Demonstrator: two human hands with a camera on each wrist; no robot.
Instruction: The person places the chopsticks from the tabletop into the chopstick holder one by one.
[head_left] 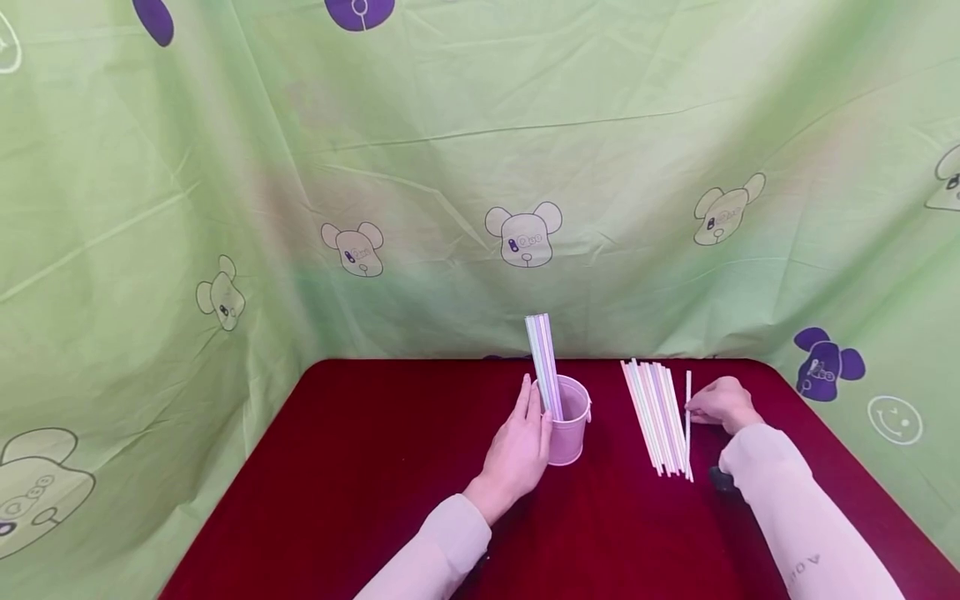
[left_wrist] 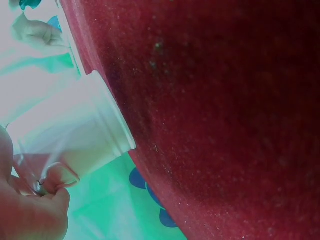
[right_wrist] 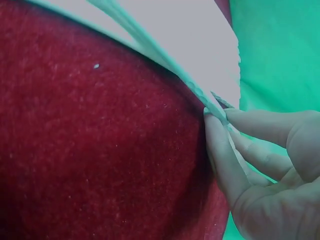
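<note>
A small pink bucket [head_left: 566,442] stands upright on the table, with several pastel straws [head_left: 543,358] leaning upright inside it against its left rim. My left hand [head_left: 517,446] holds the bucket's left side near the rim. In the left wrist view, the thumb and fingers grip the bucket [left_wrist: 75,130] beside its handle loop [left_wrist: 62,174]. To the right lies a flat row of pale straws [head_left: 654,417]. My right hand [head_left: 723,402] pinches one white straw [head_left: 688,433] at that row's right edge. Thumb and fingertip meet on this straw [right_wrist: 185,80] in the right wrist view.
A dark red cloth covers the table [head_left: 360,475]. Green fabric [head_left: 427,167] printed with bear heads hangs behind and along both sides. A small dark object [head_left: 722,479] shows beside the right wrist.
</note>
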